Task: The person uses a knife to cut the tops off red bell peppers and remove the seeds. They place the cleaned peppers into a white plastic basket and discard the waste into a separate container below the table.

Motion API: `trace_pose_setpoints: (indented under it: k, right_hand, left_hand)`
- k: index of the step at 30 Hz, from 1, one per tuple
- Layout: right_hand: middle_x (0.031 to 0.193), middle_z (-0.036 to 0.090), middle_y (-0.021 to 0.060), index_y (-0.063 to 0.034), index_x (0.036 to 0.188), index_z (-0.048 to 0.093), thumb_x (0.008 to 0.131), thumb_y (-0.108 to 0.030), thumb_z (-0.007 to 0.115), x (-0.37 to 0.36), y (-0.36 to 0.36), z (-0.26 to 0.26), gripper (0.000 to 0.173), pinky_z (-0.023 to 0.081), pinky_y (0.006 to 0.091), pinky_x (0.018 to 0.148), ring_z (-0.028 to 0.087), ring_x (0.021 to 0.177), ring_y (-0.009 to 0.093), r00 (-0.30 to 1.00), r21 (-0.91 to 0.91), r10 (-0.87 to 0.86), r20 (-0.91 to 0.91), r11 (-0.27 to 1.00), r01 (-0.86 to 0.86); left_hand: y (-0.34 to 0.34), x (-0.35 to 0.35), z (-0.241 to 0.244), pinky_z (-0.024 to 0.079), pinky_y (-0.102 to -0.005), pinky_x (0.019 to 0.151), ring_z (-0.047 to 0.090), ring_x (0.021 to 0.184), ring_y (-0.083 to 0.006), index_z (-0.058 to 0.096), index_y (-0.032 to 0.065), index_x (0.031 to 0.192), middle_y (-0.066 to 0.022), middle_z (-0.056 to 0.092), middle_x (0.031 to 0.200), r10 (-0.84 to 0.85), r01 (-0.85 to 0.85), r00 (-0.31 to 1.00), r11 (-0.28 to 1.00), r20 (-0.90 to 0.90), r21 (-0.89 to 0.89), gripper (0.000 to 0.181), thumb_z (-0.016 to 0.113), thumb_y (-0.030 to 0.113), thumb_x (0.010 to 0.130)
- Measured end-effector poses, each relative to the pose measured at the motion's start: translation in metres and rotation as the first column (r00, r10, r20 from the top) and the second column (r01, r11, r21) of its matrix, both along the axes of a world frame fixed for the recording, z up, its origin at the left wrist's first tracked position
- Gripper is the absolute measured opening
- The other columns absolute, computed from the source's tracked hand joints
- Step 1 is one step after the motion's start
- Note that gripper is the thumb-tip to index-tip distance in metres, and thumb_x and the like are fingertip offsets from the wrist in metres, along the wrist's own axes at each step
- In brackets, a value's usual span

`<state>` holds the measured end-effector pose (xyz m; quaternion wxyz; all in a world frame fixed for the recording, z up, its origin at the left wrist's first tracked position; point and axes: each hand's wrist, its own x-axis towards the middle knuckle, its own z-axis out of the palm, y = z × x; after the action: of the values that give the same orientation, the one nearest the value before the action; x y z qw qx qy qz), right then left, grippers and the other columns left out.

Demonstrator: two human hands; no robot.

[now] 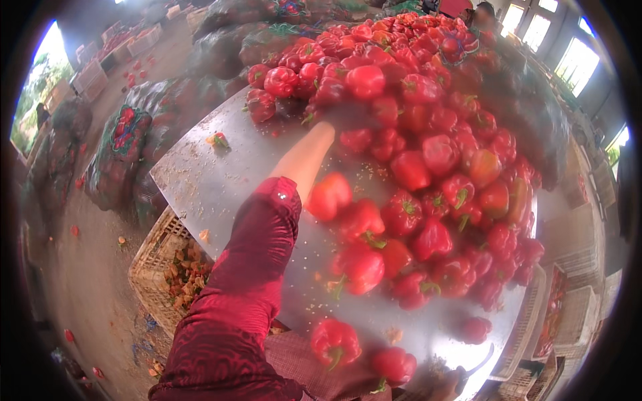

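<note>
My left arm, in a dark red sleeve, reaches over a metal tabletop [200, 170] into a heap of red bell peppers [366, 81]. My left hand [351, 116] looks dark and blurred among the peppers at the heap's near left side; its fingers and any hold are not clear. Right of the forearm lie more peppers, one of them partly orange [329, 196]. Two peppers with green stems, one [336, 344] left of the other [393, 366], lie near the front edge. I cannot make out my right hand. A blurred, curved dark object [479, 363] is at the lower right.
Below the table's left edge stands a plastic crate [150, 275] holding orange-brown scraps. Filled net sacks [118, 155] stand at the left and behind; another large sack [526, 110] is at the right. More crates [574, 311] line the right side. A person [484, 15] is beyond the heap.
</note>
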<state>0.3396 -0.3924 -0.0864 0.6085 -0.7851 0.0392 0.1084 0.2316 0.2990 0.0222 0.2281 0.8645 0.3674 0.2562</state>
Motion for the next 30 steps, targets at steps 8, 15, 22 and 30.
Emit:
trace_pose_setpoints:
  k: [8, 15, 22, 30]
  right_hand:
    - [0.08, 0.054, 0.0021, -0.0029, 0.119, 0.051, 0.093, -0.025, 0.055, 0.008, 0.008, 0.001, 0.034, 0.044, 0.0235, 0.058, 0.05, 0.066, 0.013, 0.979, -0.192, 0.139, 0.15, 0.975, -0.11]
    - [0.082, 0.055, 0.0042, -0.0024, 0.121, 0.049, 0.093, -0.025, 0.055, 0.011, -0.016, 0.0, 0.036, 0.046, 0.0247, 0.062, 0.052, 0.07, 0.015, 0.791, -0.678, 0.503, 0.348, 0.718, -0.158]
    - [0.099, 0.062, 0.0123, -0.0025, 0.104, 0.061, 0.091, -0.021, 0.052, -0.022, 0.046, 0.05, 0.024, 0.047, 0.0346, 0.085, 0.059, 0.091, 0.025, 1.0, -0.204, -0.008, 0.014, 0.979, 0.011]
    - [0.088, 0.06, 0.0075, -0.003, 0.105, 0.059, 0.09, -0.018, 0.056, 0.001, 0.018, 0.029, 0.021, 0.049, 0.0313, 0.074, 0.056, 0.081, 0.019, 0.998, -0.104, 0.027, 0.061, 0.994, -0.021]
  left_hand:
    - [-0.056, -0.037, -0.011, 0.045, -0.0384, 0.083, 0.059, 0.092, -0.0242, 0.058, 0.0068, 0.106, -0.0129, 0.062, 0.099, -0.356, 0.356, 0.933, 0.934, -0.049, -0.017, 0.043, 0.062, 0.041, 0.081]
    - [0.042, -0.132, 0.003, 0.047, -0.0374, 0.086, 0.058, 0.099, -0.0277, 0.041, 0.0082, 0.134, -0.0119, 0.058, 0.114, 0.258, -0.255, 0.963, 0.966, -0.077, 0.044, 0.061, 0.057, 0.039, 0.084]
    - [0.12, -0.206, -0.036, 0.044, -0.0329, 0.09, 0.057, 0.108, -0.0205, 0.05, 0.0095, 0.129, -0.0103, 0.06, 0.119, 0.151, -0.048, 0.937, 0.949, 0.316, -0.311, 0.06, 0.067, 0.038, 0.079]
    - [0.046, -0.193, -0.068, 0.045, -0.0326, 0.087, 0.058, 0.1, -0.0211, 0.059, 0.0039, 0.112, -0.0097, 0.06, 0.109, 0.132, -0.174, 0.692, 0.985, 0.71, -0.013, 0.037, 0.064, 0.029, 0.085]
